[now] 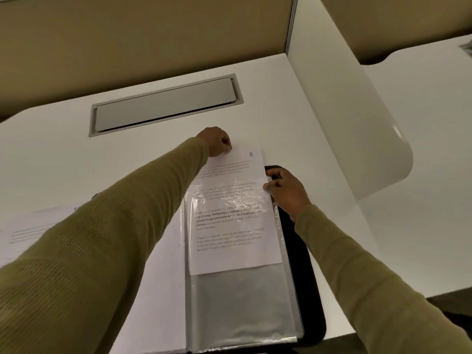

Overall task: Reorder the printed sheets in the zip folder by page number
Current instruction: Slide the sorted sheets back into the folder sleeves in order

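Up close, the fingers of the left hand (216,142) are curled tight and pinch the top left corner of the printed sheet (231,226). The fingers and thumb of the right hand (287,191) are bent and grip the right edge of the clear sleeve (242,305), near its open top.

The printed sheet is white, with several short blocks of small black text, one of them in bold near the middle. A handwritten blue 8 (251,154) sits in its top right corner. Its lower part lies inside the clear sleeve, whose plastic is wrinkled and shiny across the text, and its top sticks out past the sleeve's mouth. Below the sheet's bottom edge the sleeve shows grey.

The sleeve belongs to the black zip folder (307,277), which lies open on the white counter (76,162). The folder's left half shows a white page (163,277).

The left hand is knuckles up, with its arm stretched far forward across the folder in an olive knitted sleeve (107,241). The right hand is lower and nearer, wrist bent inward, and its sleeve is the same olive.

A loose sheet (28,232) with faint lines lies on the counter under the left forearm. Beyond the hands, a grey hatch (166,106) is set into the counter, a beige partition (127,34) stands behind it, and a white rounded screen (357,123) stands to the right.
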